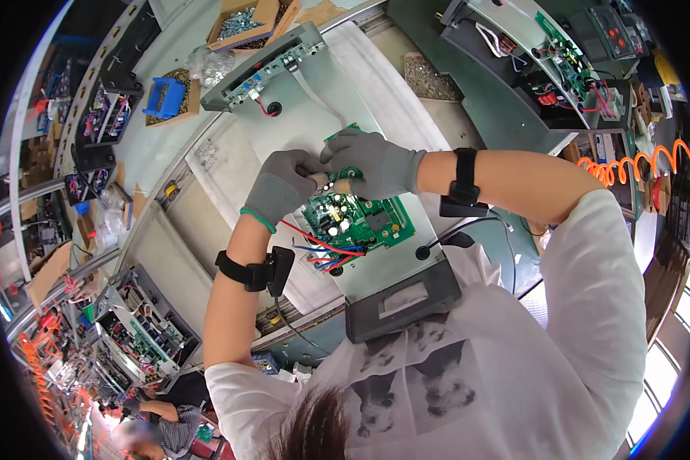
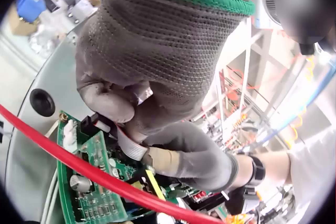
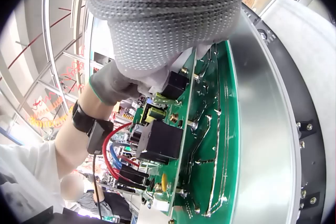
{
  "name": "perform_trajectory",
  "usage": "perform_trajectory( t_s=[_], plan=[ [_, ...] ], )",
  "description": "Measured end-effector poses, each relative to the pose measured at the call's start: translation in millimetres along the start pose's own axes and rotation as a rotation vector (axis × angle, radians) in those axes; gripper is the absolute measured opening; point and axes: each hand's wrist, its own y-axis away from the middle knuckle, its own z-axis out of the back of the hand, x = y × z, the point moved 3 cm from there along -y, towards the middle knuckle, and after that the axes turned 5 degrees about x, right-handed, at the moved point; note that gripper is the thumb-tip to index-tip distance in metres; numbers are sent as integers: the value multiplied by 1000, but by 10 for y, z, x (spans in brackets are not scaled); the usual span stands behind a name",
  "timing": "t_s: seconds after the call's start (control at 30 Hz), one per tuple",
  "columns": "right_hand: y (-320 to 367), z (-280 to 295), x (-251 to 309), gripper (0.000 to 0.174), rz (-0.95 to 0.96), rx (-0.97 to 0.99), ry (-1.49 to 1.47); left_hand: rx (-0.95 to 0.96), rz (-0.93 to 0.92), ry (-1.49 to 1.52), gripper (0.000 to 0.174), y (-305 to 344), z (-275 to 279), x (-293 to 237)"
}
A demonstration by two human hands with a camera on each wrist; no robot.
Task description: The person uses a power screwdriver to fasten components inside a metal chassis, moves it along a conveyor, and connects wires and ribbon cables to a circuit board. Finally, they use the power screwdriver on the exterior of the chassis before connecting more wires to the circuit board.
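Note:
Both hands wear grey gloves and meet over a green circuit board on a metal chassis plate. My left hand pinches a flat grey ribbon cable beside a black connector on the board. From the other side, my right hand has its thumb against the same ribbon, its other fingers curled over the board's far end. In the head view, a grey ribbon runs from the front panel toward the right hand. Red and blue wires leave the board's near side.
Beyond the chassis stand a blue bin and a box of screws. Another opened unit sits at the upper right, one more at lower left. An orange coiled hose hangs at right. Another person is at lower left.

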Motion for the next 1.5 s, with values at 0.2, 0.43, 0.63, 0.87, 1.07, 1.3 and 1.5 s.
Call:
perform_trajectory(
  t_s=[0.2, 0.43, 0.63, 0.87, 1.07, 1.3, 1.5],
  plan=[
    [-93, 105, 45, 27, -5, 215, 88, -59, 101, -212, 28, 20, -33, -119],
    [619, 969, 783, 28, -298, 420, 127, -602, -41, 86, 33, 780, -67, -47],
    [1669, 329, 453, 45, -910, 848, 91, -775, -104, 267, 28, 1463, -518, -80],
    [1161, 195, 675, 41, -357, -217, -519, -537, -189, 458, 22, 1384, -735, -268],
    [803, 262, 1103, 37, -522, 462, -614, -409, -381, 497, 42, 1306, -827, -521],
    [819, 133, 1078, 33, -291, 411, -349, -365, -368, 330, 21, 1303, -885, -424],
    [842, 180, 1184, 18, -395, 257, -85, -384, -318, 304, 16, 1295, -926, -397]
  ],
)
